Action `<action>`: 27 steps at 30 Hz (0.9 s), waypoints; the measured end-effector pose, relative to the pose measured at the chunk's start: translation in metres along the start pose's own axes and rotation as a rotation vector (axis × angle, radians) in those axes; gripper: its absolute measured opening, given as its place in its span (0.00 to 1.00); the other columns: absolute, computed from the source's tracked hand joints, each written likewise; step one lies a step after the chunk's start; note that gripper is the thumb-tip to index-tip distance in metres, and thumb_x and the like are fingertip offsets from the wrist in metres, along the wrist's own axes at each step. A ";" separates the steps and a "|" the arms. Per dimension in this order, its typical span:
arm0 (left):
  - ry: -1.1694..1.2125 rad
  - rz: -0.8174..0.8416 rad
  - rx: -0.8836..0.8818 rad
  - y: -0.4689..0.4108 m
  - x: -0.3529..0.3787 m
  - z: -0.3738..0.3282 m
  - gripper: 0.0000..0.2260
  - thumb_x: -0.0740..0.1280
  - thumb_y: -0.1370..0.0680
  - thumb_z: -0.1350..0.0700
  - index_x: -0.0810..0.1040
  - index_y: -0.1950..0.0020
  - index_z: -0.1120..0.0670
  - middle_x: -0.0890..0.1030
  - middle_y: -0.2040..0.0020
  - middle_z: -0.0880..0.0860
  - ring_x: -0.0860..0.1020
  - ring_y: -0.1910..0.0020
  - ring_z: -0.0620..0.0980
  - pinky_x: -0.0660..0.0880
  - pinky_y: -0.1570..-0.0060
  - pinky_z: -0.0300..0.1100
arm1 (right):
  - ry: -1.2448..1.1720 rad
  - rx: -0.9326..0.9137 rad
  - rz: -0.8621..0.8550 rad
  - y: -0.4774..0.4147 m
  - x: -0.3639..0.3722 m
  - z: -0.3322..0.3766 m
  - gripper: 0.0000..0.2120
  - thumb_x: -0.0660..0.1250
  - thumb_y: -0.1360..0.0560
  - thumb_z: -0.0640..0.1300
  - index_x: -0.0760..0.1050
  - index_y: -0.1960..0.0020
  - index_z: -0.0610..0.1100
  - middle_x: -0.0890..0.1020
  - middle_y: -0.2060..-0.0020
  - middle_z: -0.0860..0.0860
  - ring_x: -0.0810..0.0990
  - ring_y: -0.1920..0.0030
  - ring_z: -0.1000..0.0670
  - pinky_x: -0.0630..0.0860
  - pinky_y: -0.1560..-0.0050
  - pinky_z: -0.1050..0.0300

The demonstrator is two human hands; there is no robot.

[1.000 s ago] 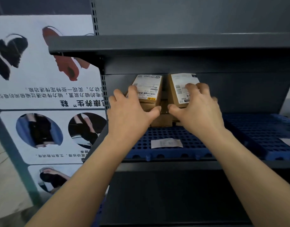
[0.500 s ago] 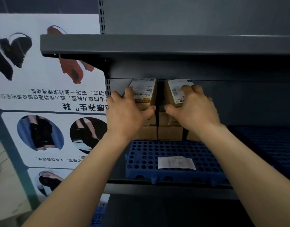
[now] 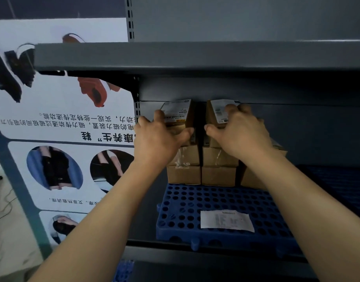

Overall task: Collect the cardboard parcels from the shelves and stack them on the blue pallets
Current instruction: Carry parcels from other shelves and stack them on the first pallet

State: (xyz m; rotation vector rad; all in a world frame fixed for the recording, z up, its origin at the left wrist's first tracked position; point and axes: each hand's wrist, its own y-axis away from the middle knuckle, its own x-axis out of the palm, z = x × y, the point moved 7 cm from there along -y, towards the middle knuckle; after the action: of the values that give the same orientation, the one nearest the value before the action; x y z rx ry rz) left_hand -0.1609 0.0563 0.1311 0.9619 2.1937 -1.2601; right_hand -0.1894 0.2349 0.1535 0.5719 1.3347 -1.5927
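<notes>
roughly midway, i judge: at frame centre the left hand [image 3: 160, 140] clasps the left top parcel [image 3: 180, 111], the right hand [image 3: 243, 134] the right top parcel [image 3: 215, 112], fingers [image 3: 159, 117] curled, both atop stacked parcels [image 3: 184, 175] on the blue pallet [image 3: 187, 202]; more likely remain.

Dark grey metal shelving [image 3: 195, 55] beside a printed poster [image 3: 53, 110], pale floor [image 3: 6, 251] below.

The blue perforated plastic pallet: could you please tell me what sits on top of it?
Stacked brown cardboard parcels at its back, a white paper slip near its front; the right forearm covers part of the rightmost stack.
</notes>
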 end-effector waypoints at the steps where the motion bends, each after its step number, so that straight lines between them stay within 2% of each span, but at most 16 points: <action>1: 0.001 0.016 0.006 -0.004 0.003 0.000 0.36 0.64 0.31 0.32 0.65 0.32 0.55 0.69 0.39 0.64 0.66 0.37 0.63 0.69 0.43 0.52 | 0.001 0.013 0.004 -0.002 0.000 0.000 0.33 0.62 0.26 0.64 0.62 0.28 0.47 0.65 0.31 0.45 0.65 0.33 0.35 0.71 0.43 0.44; 6: -0.047 0.090 0.058 -0.022 0.018 0.003 0.40 0.58 0.34 0.27 0.66 0.34 0.56 0.73 0.41 0.63 0.67 0.38 0.62 0.70 0.46 0.51 | 0.016 0.056 0.019 -0.013 0.005 0.005 0.33 0.61 0.27 0.64 0.63 0.29 0.47 0.66 0.32 0.45 0.66 0.34 0.36 0.73 0.43 0.43; 9: -0.065 0.165 0.057 -0.026 0.026 0.004 0.42 0.58 0.36 0.26 0.66 0.34 0.56 0.72 0.40 0.63 0.66 0.37 0.62 0.72 0.44 0.53 | 0.032 0.069 0.030 -0.017 0.011 0.008 0.32 0.60 0.27 0.66 0.64 0.29 0.48 0.67 0.33 0.45 0.68 0.35 0.37 0.72 0.42 0.44; 16: 0.099 0.226 0.130 -0.028 0.031 0.004 0.38 0.70 0.35 0.35 0.63 0.30 0.50 0.66 0.35 0.57 0.67 0.35 0.60 0.68 0.37 0.57 | 0.087 0.115 0.066 -0.024 0.020 0.005 0.32 0.58 0.26 0.66 0.64 0.29 0.48 0.67 0.33 0.45 0.67 0.34 0.36 0.71 0.41 0.44; 18: 0.215 0.254 0.146 -0.027 0.033 0.006 0.40 0.73 0.35 0.40 0.60 0.29 0.49 0.65 0.34 0.54 0.67 0.34 0.57 0.68 0.36 0.54 | 0.084 0.115 0.066 -0.026 0.021 0.004 0.33 0.58 0.26 0.67 0.65 0.29 0.48 0.67 0.34 0.45 0.67 0.34 0.37 0.71 0.41 0.44; 19: 0.279 0.269 0.149 -0.026 0.034 0.008 0.40 0.74 0.34 0.42 0.59 0.28 0.50 0.65 0.33 0.53 0.67 0.34 0.55 0.67 0.36 0.48 | 0.083 0.111 0.064 -0.027 0.021 0.004 0.33 0.57 0.26 0.67 0.66 0.29 0.48 0.68 0.34 0.45 0.68 0.34 0.37 0.71 0.41 0.44; 21: 0.394 0.297 0.160 -0.025 0.036 0.011 0.40 0.75 0.34 0.46 0.58 0.28 0.51 0.65 0.32 0.52 0.68 0.35 0.51 0.65 0.41 0.38 | 0.089 0.107 0.064 -0.029 0.022 0.003 0.33 0.56 0.26 0.68 0.66 0.30 0.48 0.69 0.35 0.44 0.68 0.35 0.37 0.71 0.41 0.44; 24: 0.502 0.324 0.150 -0.026 0.042 0.015 0.42 0.77 0.35 0.47 0.57 0.29 0.50 0.68 0.34 0.52 0.70 0.36 0.50 0.69 0.39 0.41 | 0.099 0.095 0.082 -0.029 0.026 0.000 0.34 0.53 0.26 0.69 0.68 0.30 0.47 0.70 0.35 0.44 0.68 0.34 0.37 0.71 0.40 0.43; 27: 0.543 0.324 0.142 -0.026 0.045 0.014 0.41 0.77 0.35 0.49 0.57 0.29 0.50 0.69 0.34 0.52 0.71 0.37 0.49 0.70 0.42 0.39 | 0.080 0.075 0.083 -0.029 0.026 -0.003 0.37 0.48 0.27 0.71 0.68 0.30 0.46 0.70 0.35 0.43 0.69 0.34 0.37 0.70 0.38 0.43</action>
State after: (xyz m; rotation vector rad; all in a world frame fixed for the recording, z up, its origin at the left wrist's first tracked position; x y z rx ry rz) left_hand -0.2097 0.0512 0.1089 1.8089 2.2070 -1.0994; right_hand -0.2269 0.2270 0.1455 0.7347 1.2966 -1.5712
